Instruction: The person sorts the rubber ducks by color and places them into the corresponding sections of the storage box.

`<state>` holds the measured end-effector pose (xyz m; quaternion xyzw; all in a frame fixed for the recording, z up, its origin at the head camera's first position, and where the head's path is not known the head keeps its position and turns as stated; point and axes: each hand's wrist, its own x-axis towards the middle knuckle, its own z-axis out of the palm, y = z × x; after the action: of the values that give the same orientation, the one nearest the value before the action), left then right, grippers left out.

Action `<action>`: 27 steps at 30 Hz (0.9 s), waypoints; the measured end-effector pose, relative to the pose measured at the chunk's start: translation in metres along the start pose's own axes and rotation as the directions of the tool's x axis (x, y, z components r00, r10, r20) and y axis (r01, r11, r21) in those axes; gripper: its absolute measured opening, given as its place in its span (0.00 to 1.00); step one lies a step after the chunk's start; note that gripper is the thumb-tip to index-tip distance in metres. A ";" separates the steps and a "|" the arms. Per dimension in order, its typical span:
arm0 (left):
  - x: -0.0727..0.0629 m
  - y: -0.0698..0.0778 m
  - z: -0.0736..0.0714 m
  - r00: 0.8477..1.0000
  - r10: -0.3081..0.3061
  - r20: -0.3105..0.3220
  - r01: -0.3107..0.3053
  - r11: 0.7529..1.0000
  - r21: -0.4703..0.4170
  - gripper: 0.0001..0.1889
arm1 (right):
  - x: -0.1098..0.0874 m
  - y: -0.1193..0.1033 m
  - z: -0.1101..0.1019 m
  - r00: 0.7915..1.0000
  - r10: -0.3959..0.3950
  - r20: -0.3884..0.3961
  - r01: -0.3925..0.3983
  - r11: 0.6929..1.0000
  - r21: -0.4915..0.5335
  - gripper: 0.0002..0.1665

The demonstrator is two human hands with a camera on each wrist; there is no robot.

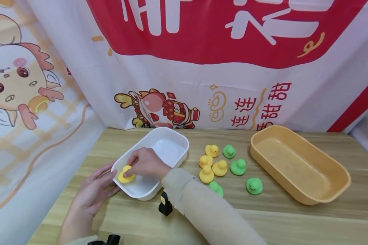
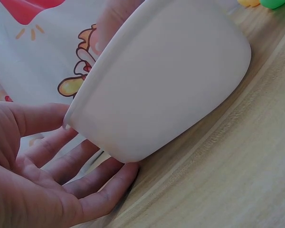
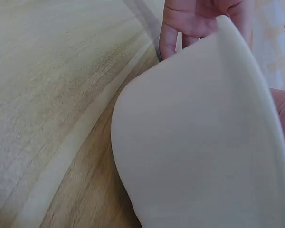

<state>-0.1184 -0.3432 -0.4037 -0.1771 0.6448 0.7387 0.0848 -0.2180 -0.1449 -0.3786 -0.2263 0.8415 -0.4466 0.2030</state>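
A white oblong plastic basin (image 1: 171,139) sits on the wooden table at the left. Inside its near-left end, my right hand (image 1: 145,163) pinches a yellow toy duck (image 1: 125,175) between thumb and fingers. My left hand (image 1: 93,190) touches the outside of that same end. In the left wrist view, the left thumb (image 2: 40,118) meets the basin's rim while the other fingers lie fairly straight against the end wall, near the base. The basin wall (image 3: 194,128) hides most of the right hand in the right wrist view.
Several yellow ducks (image 1: 219,168) and several green ducks (image 1: 238,167) are scattered mid-table. One green duck (image 1: 216,188) is partly behind the right sleeve (image 1: 202,200). An orange-tan basin (image 1: 289,163) stands at the right. A printed cloth (image 1: 202,75) hangs behind the table.
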 end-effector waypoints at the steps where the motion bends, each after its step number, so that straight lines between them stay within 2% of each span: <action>1: -0.001 -0.001 -0.001 1.000 0.004 0.003 -0.004 1.000 -0.006 0.18 | 0.001 -0.001 0.003 1.000 0.002 -0.005 -0.002 1.000 -0.005 0.13; 8: -0.001 -0.004 -0.001 1.000 0.011 0.009 -0.011 1.000 -0.020 0.16 | 0.003 0.003 0.011 0.999 -0.007 -0.038 0.002 0.993 -0.117 0.13; 21: 0.001 -0.002 -0.001 0.999 0.037 0.018 -0.037 0.999 -0.026 0.15 | 0.005 0.003 0.013 0.999 0.004 -0.049 -0.011 0.991 -0.132 0.15; 27: 0.000 -0.003 0.001 0.999 0.035 0.020 -0.034 0.999 -0.031 0.14 | 0.003 0.002 0.016 0.998 -0.043 -0.040 0.035 0.979 -0.199 0.19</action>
<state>-0.1176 -0.3422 -0.4061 -0.1595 0.6354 0.7517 0.0759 -0.2125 -0.1563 -0.3894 -0.2520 0.8814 -0.3695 0.1522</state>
